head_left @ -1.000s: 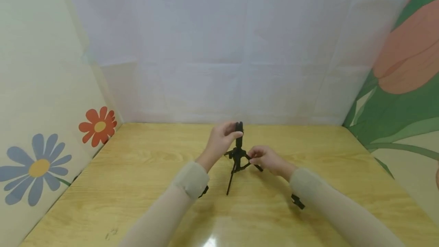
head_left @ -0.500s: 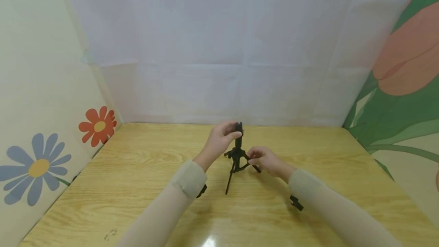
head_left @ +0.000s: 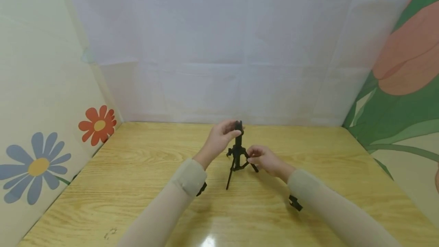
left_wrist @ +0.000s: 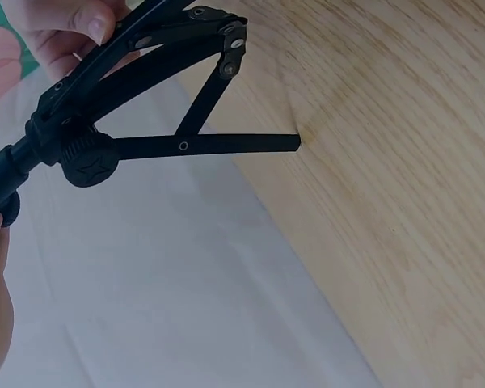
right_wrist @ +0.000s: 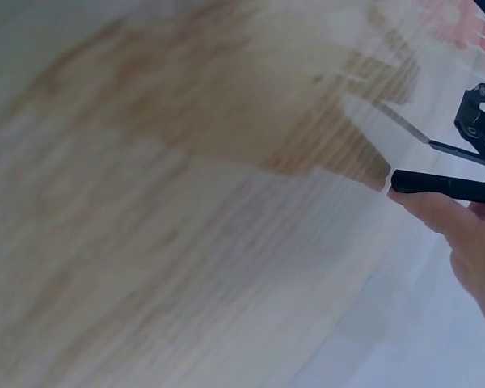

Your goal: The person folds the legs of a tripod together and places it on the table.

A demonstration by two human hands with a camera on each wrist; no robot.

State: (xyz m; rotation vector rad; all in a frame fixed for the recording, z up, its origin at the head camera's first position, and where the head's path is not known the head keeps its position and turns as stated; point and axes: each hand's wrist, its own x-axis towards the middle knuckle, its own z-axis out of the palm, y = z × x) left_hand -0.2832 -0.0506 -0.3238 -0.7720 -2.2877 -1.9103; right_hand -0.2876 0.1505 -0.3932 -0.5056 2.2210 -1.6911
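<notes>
A small black tripod point(head_left: 237, 155) stands upright on the wooden table with its legs spread. Around its top end curl the fingers and thumb of my left hand point(head_left: 220, 135). Lower down, my right hand point(head_left: 266, 160) pinches the right-hand leg between thumb and fingers. The left wrist view shows a ridged round knob point(left_wrist: 90, 159) on the column and a thin brace joining one leg point(left_wrist: 218, 145) to the centre. In the right wrist view the held leg's rounded tip point(right_wrist: 412, 181) sticks out past my thumb.
The wooden table point(head_left: 137, 186) runs back to a white sheet point(head_left: 205, 48). Flower-painted panels point(head_left: 41, 87) stand at the left and right sides. A black camera mount point(head_left: 295, 203) hangs under the right wrist.
The tripod has turned slightly, and its right and front leg tips sit a little closer in. Both hands keep their holds, shifting only slightly.
</notes>
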